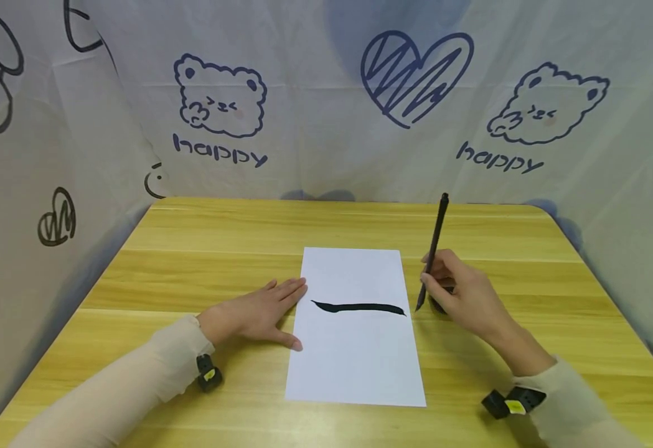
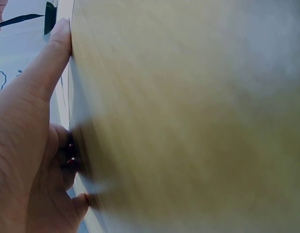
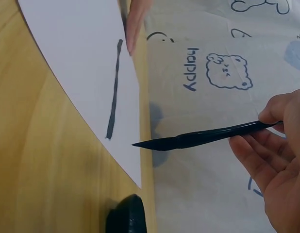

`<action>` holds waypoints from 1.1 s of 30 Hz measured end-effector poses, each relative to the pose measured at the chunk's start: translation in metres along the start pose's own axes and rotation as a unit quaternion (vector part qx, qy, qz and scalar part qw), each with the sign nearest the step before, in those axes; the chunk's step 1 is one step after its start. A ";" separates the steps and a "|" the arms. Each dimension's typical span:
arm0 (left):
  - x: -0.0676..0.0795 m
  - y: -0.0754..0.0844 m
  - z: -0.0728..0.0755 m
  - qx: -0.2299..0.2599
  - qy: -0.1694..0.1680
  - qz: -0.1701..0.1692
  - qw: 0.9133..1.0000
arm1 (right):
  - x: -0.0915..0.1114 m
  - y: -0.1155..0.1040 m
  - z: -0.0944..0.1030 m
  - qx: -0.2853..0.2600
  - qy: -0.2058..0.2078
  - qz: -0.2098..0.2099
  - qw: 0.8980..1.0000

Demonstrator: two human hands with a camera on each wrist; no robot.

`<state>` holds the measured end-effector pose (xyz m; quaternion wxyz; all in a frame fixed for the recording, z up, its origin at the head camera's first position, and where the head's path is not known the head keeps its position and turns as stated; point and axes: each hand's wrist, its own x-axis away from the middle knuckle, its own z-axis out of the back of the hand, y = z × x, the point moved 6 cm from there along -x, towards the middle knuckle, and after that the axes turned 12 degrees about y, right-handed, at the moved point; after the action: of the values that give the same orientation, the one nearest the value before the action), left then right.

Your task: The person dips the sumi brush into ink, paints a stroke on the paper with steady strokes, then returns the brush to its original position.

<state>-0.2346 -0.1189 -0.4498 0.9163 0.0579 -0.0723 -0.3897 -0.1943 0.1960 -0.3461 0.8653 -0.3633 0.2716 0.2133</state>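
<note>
A white sheet of paper (image 1: 355,364) lies on the wooden table, crossed by one thick black horizontal stroke (image 1: 365,307). My left hand (image 1: 256,313) rests flat with straight fingers along the sheet's left edge; thumb and fingertips reach the border. In my right hand (image 1: 469,302) I pinch a black writing brush (image 1: 436,236) between thumb and fingers. Its pointed tip hangs just right of the paper in the head view, close to the stroke's right end. A small dark rounded container (image 3: 128,218), partly hidden behind my right hand in the head view, stands beside the paper.
The yellow wood-grain table (image 1: 220,227) extends around the sheet. White cloth (image 1: 315,124) with drawn bears, hearts and "happy" lettering hangs behind and at both sides. A small black camera is strapped at each wrist.
</note>
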 end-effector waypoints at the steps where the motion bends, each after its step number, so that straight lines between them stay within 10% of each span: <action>1: 0.000 0.000 0.000 0.002 0.000 0.000 1.000 | -0.001 0.000 0.003 -0.001 0.004 -0.001 1.000; 18: 0.002 0.001 0.003 0.011 -0.007 0.007 1.000 | -0.011 0.015 0.055 0.028 0.050 -0.010 0.998; 33: 0.002 0.002 0.004 0.009 -0.010 0.012 1.000 | 0.000 0.020 0.076 0.098 0.050 0.080 0.991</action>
<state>-0.2322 -0.1192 -0.4458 0.9194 0.0615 -0.0861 -0.3789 -0.1819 0.2650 -0.3115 0.8621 -0.2644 0.3624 0.2356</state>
